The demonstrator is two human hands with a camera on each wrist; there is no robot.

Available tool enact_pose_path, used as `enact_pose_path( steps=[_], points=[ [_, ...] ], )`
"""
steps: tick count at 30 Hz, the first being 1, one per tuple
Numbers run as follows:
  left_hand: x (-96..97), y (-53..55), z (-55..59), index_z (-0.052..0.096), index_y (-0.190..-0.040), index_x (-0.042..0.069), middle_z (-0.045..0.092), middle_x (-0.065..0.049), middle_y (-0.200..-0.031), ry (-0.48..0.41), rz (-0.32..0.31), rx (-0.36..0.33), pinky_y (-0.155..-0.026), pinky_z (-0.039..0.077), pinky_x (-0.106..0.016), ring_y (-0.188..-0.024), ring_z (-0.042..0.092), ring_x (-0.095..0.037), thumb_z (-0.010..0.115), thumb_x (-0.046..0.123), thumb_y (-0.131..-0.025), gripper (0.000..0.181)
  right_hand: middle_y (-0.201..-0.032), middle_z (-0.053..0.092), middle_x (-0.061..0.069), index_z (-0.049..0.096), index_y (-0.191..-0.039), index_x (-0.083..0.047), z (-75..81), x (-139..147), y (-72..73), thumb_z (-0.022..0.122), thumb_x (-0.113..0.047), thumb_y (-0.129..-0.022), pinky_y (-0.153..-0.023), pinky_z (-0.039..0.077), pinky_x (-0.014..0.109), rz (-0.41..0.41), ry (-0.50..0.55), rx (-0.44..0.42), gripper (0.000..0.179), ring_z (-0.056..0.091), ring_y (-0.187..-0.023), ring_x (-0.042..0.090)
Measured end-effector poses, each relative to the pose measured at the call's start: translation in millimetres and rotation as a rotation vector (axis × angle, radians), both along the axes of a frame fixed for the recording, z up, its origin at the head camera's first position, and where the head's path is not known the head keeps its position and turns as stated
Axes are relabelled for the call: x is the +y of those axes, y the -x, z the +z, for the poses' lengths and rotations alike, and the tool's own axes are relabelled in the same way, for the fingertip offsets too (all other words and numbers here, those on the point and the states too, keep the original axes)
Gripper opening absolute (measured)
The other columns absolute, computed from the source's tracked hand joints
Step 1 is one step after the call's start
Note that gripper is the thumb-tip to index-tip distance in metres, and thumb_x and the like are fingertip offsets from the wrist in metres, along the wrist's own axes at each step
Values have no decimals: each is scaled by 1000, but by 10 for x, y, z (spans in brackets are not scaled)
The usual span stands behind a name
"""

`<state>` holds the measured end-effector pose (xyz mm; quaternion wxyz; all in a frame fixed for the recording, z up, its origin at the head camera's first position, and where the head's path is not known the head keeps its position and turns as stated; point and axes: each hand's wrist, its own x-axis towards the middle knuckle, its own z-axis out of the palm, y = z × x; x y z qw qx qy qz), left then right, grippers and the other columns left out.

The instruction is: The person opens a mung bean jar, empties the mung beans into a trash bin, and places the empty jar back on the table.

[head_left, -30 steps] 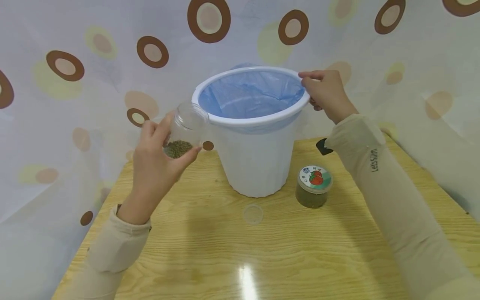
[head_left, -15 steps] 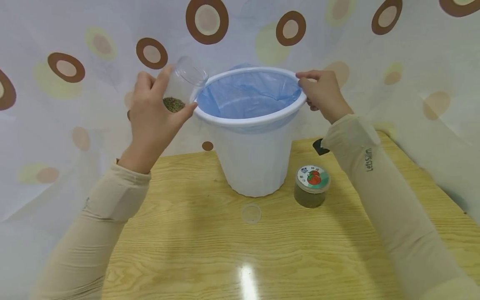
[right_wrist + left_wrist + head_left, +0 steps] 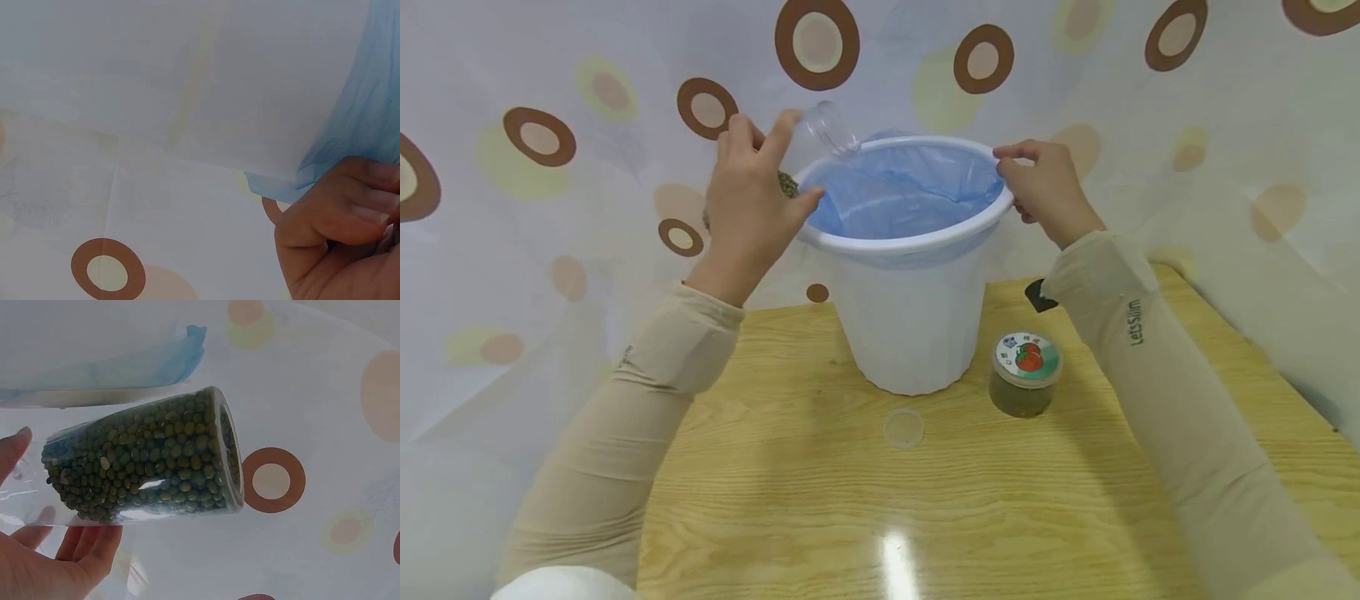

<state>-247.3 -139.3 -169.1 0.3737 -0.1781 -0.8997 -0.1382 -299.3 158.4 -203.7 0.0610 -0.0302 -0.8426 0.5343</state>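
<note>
Apparently, we're at the pouring step.
Our left hand [image 3: 748,196] grips a tilted, clear cylindrical jar [image 3: 829,127] of small green beans [image 3: 159,450] at the left edge of a tapered white plastic bin [image 3: 913,329] lined with a translucent blue bag [image 3: 895,193]; our right hand [image 3: 1047,187] pinches its rim [image 3: 895,244] opposite. Next, we judge, the jar needs tipping further over the opening.

The head view is bright, with a white streak of glare on the table [image 3: 850,492]. Soft, faint shadows lie there too. Both wrist views are dim and grey, but the jar [image 3: 147,459] has little white shines. Tiny writing on the lid [image 3: 1027,358] looks fuzzy.
</note>
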Motion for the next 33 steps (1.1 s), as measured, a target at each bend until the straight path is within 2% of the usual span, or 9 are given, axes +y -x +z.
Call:
enact_pose_path(
  steps=[4, 16, 25, 33],
  points=[
    [61, 73, -4, 47, -137, 16, 38, -16, -102, 49, -5, 3, -72, 38, -40, -94, 37, -30, 77, 26, -82, 62, -101, 53, 5, 49, -141, -17, -11, -11, -1, 44, -30, -99, -50, 40, 21, -2, 2, 4, 44, 44, -57, 12],
    [106, 220, -12, 46, -138, 20, 40, -17, -105, 125, 34, -20, -74, 37, -41, -96, 37, -32, 77, 25, -83, 63, -90, 52, 4, 48, -142, -16, -26, -48, 18, 44, -28, -98, -49, 39, 21, 12, 4, 19, 45, 43, -54, 12],
    [98, 286, -18, 47, -137, 20, 38, -17, -104, 152, 35, -13, -75, 37, -44, -95, 36, -32, 77, 20, -83, 62, -91, 52, 4, 48, -142, -16, -14, -65, 0, 44, -29, -99, -49, 39, 21, 8, -1, 15, 45, 42, -54, 11],
    [88, 308, -8, 46, -139, 22, 39, -18, -110, 178, 65, -41, -82, 37, -45, -100, 36, -34, 77, 16, -83, 64, -89, 51, 4, 48, -141, -16, -9, -67, -17, 44, -27, -98, -49, 39, 21, 12, -6, 23, 45, 41, -53, 11]
  ],
)
